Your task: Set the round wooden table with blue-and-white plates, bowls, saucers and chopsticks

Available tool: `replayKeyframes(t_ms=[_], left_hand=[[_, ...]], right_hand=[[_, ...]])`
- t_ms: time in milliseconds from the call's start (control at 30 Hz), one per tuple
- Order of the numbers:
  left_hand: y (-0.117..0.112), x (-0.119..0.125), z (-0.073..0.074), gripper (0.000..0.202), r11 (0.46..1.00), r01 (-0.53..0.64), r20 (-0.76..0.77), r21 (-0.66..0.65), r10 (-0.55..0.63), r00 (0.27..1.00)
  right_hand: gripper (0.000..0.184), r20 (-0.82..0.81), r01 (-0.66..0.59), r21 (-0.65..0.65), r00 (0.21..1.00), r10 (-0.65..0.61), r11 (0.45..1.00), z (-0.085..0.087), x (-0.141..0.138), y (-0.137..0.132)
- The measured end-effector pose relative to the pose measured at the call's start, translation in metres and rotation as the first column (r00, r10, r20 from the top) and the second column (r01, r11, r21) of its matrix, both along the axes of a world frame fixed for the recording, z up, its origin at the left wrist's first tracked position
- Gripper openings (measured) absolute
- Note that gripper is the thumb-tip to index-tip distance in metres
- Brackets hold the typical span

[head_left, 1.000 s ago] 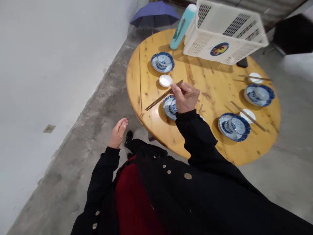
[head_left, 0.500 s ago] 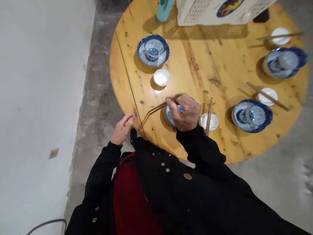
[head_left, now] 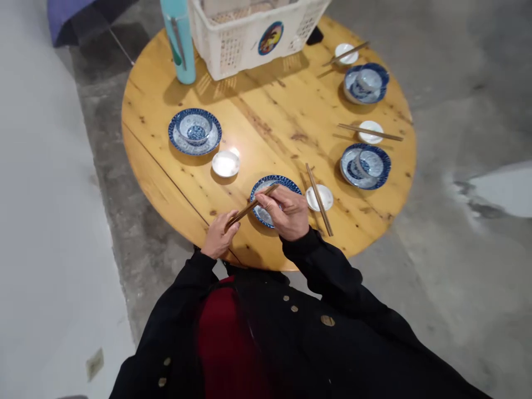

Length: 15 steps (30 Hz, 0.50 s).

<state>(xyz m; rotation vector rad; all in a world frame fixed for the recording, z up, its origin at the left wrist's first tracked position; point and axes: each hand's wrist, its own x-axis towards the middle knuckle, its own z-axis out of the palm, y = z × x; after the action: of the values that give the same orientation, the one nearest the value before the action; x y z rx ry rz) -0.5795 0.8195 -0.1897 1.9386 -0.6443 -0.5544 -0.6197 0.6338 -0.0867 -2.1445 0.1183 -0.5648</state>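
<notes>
My right hand [head_left: 286, 211] is closed round the upper end of a pair of wooden chopsticks [head_left: 251, 206], above a blue-patterned plate [head_left: 266, 188] at the near edge of the round wooden table [head_left: 266, 122]. My left hand [head_left: 219, 236] pinches the chopsticks' lower end just off the table edge. A small white dish [head_left: 319, 198] with another pair of chopsticks [head_left: 319, 198] across it lies right of the plate.
Other settings of blue plates with bowls [head_left: 194, 131] [head_left: 365, 165] [head_left: 366, 83] and white dishes [head_left: 225, 164] [head_left: 371, 132] ring the table. A white plastic basket [head_left: 249, 33] and a teal bottle [head_left: 179, 41] stand at the back. A white wall is on the left, an umbrella [head_left: 70, 16] on the concrete floor.
My left hand rose from beside my body and took the low end of the chopsticks. My right hand drew back toward the near plate. The view swung left across the table.
</notes>
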Motion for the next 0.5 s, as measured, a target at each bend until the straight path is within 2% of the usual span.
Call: replayKeyframes(t_ms=[100, 200, 300, 500], left_hand=[[0.007, 0.015, -0.009, 0.046, 0.997, 0.067, -0.063, -0.039, -0.070, 0.996], [0.015, 0.033, -0.017, 0.045, 0.992, 0.122, -0.029, -0.012, -0.123, 0.992], [0.018, 0.054, -0.021, 0.043, 0.984, 0.178, 0.040, 0.026, -0.179, 0.983], [0.023, 0.083, -0.029, 0.041, 0.953, 0.302, 0.102, -0.005, -0.300, 0.948]], right_hand=[[0.028, -0.020, 0.089, 0.026, 0.996, -0.088, 0.996, 0.004, 0.012, 0.002], [0.027, 0.007, 0.173, -0.016, 0.985, -0.173, 0.985, 0.008, 0.023, 0.013], [0.023, 0.028, 0.205, -0.077, 0.979, -0.204, 0.976, 0.010, 0.031, 0.036], [0.018, 0.054, 0.227, -0.171, 0.974, -0.221, 0.959, 0.001, 0.042, 0.079]])
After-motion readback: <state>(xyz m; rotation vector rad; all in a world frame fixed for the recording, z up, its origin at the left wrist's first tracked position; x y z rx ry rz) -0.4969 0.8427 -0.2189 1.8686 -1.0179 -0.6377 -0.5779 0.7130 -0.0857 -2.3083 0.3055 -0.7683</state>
